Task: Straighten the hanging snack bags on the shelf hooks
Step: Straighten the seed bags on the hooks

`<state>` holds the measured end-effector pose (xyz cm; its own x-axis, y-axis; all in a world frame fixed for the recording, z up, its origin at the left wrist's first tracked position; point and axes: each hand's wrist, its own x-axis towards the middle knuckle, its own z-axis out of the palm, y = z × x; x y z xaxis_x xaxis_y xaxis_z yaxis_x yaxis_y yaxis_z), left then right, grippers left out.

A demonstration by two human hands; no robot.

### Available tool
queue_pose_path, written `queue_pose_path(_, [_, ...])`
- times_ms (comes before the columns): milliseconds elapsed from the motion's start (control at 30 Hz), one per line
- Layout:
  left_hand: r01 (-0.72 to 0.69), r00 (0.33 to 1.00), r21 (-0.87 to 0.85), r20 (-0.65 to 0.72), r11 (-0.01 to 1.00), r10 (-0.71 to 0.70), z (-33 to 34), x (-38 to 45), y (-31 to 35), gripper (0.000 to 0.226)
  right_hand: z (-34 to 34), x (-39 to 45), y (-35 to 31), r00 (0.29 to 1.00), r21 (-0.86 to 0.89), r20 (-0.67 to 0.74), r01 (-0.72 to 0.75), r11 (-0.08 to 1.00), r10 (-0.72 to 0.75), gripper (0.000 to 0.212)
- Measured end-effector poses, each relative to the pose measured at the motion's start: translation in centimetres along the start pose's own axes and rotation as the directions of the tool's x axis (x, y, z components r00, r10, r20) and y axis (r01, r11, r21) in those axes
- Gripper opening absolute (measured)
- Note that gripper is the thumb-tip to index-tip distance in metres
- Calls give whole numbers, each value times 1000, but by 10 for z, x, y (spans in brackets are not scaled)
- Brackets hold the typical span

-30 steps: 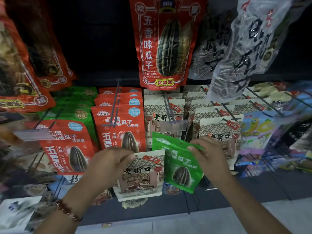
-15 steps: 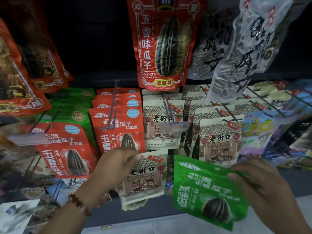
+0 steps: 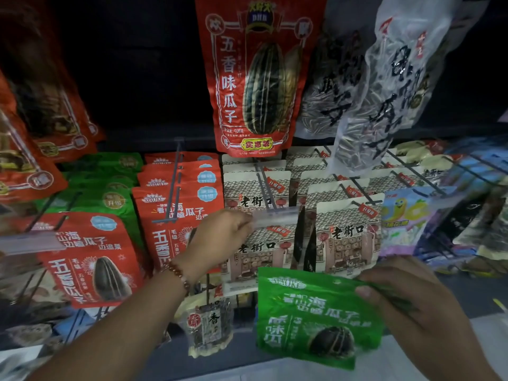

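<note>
You hold a bright green bag (image 3: 316, 317) printed with white characters and a dark striped seed. Before you hang cream bags (image 3: 347, 237) patterned with grey roof tiles and red lanterns, beside red bags (image 3: 176, 215) bearing pale blue badges.

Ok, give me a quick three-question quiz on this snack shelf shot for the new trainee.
1. True or false: the right hand holds the green bag off its hook.
2. What does the left hand grip? A) the cream bag by its top B) the big red bag C) nothing
3. Fill in: green bags of the same kind hang to the ___ of the small red bags.

Key: 1 true; 2 A; 3 left
</note>
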<state>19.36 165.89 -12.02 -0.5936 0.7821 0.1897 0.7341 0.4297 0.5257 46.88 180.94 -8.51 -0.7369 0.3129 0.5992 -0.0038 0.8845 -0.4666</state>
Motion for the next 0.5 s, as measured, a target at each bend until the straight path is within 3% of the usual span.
queue_pose_path(100, [-9, 1000, -47, 17, 999, 10, 1, 11, 3, 16, 1, 4, -7, 1000, -7, 20, -1, 1000, 1, 24])
queue_pose_path(167, [-32, 999, -128, -12, 991, 31, 2, 16, 2, 26, 2, 7, -9, 999, -18, 35, 1, 1000, 0, 18])
queue_pose_path(300, [-123, 991, -129, -76, 984, 113, 4, 19, 7, 14, 1, 9, -9, 999, -17, 50, -12, 1000, 13, 23])
queue_pose_path(367, [-152, 982, -164, -137, 975, 130, 2, 20, 9, 23, 2, 9, -10, 998, -24, 62, -11, 1000, 12, 23])
queue_pose_path(433, [-138, 987, -158, -104, 978, 123, 0, 23, 8, 28, 5, 8, -10, 998, -24, 68, -14, 1000, 16, 20])
queue_pose_path(500, [-127, 992, -90, -27, 988, 125, 1, 24, 9, 17, 7, 8, -9, 996, -15, 80, -26, 1000, 27, 21])
